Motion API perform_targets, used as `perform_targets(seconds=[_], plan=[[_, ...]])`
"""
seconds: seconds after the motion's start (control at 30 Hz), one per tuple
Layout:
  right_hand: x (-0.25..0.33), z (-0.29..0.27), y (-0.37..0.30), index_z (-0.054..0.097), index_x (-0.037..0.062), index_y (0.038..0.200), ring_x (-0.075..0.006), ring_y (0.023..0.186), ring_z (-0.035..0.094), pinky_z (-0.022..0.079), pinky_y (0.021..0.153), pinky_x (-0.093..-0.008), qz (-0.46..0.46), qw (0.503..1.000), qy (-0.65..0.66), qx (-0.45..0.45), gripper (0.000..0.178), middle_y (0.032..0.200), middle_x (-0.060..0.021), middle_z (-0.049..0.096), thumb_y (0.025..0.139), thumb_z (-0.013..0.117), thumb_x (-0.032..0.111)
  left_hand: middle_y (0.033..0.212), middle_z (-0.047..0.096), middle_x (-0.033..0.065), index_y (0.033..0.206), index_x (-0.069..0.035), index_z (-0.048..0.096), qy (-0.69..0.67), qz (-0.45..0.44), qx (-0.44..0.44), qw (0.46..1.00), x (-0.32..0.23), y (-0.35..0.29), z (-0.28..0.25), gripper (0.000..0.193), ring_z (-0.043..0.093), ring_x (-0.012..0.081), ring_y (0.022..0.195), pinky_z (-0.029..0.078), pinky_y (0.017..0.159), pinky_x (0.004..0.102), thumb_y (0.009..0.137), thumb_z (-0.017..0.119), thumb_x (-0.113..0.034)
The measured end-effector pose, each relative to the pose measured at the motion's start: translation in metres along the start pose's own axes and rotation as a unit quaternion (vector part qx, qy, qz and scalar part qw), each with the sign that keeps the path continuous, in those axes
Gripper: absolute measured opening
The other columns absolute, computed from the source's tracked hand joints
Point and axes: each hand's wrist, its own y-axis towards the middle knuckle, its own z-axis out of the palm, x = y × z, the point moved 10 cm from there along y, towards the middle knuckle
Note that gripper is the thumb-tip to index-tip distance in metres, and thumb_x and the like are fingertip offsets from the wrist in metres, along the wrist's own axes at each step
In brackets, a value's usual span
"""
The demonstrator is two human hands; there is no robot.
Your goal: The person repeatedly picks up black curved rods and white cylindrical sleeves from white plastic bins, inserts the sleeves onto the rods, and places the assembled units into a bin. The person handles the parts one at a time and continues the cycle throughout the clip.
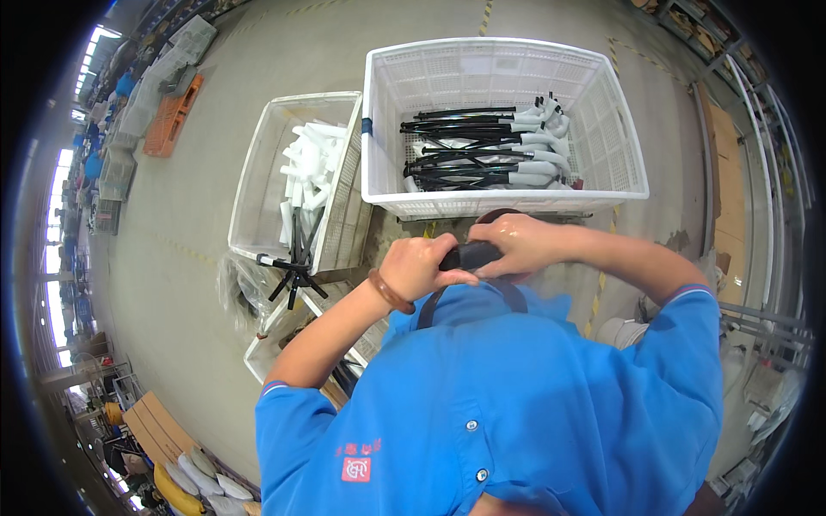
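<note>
Blue button-front shirt (pixel 533 378) nearest, left hand (pixel 415 265) and right hand (pixel 519 243) beyond, fingers (pixel 458 278) clamped on opposite ends of black cylindrical piece (pixel 472 255), long axis roughly crosswise between them.

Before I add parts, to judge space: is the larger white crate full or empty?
The crate is partly filled: black rods with white ends lie low, leaving space above.

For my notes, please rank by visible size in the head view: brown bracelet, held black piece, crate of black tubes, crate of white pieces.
1. Crate of black tubes
2. Crate of white pieces
3. Held black piece
4. Brown bracelet
</note>
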Motion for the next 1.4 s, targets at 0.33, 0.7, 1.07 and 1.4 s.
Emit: perform_targets(seconds=[0.33,0.7,1.07,1.4], plan=[[0.019,-0.075,-0.009,0.059,0.0043,0.091,-0.0313,0.076,0.065,0.050,0.067,-0.0408,-0.030,0.962,-0.126,-0.239,0.035,0.079,-0.0122,0.063,0.074,0.076,0.029,0.095,0.065,0.0082,0.131,-0.009,0.052,-0.202,0.010,-0.141,0.969,0.058,-0.012,-0.062,0.085,0.066,0.0233,0.087,0.052,0.084,0.0320,0.061,0.090,-0.039],[-0.027,-0.135,-0.056,0.058,0.0009,0.096,-0.0091,0.055,0.054,0.045,0.048,-0.0245,0.097,0.983,0.094,-0.125,0.032,0.073,-0.0030,0.055,0.078,0.073,0.023,0.073,0.056,0.0055,0.143,-0.010,0.033,-0.689,-0.194,0.061,0.695,-0.007,-0.082,-0.008,0.055,0.047,0.0069,0.040,0.036,0.038,0.0193,0.097,0.059,-0.023],[0.122,-0.016,0.124,0.061,0.0108,0.083,-0.0314,0.076,0.066,0.051,0.065,-0.0423,-0.345,0.850,-0.392,0.068,0.014,0.072,-0.0082,0.066,0.072,0.069,0.012,0.059,0.047,-0.0018,0.098,-0.004,0.049,-0.714,-0.323,-0.113,0.610,0.005,-0.130,0.027,0.021,0.040,0.0057,0.036,0.031,0.032,0.0227,0.094,0.064,-0.018],[0.189,0.158,0.262,0.061,0.0108,0.081,-0.0258,0.075,0.069,0.051,0.060,-0.0407,-0.491,0.753,-0.407,0.162,0.008,0.074,-0.0039,0.068,0.077,0.063,0.017,0.054,0.044,-0.0031,0.095,-0.005,0.054,-0.768,-0.352,-0.161,0.510,0.133,-0.238,0.019,0.018,0.039,0.0066,0.035,0.030,0.034,0.0232,0.094,0.062,-0.021]])
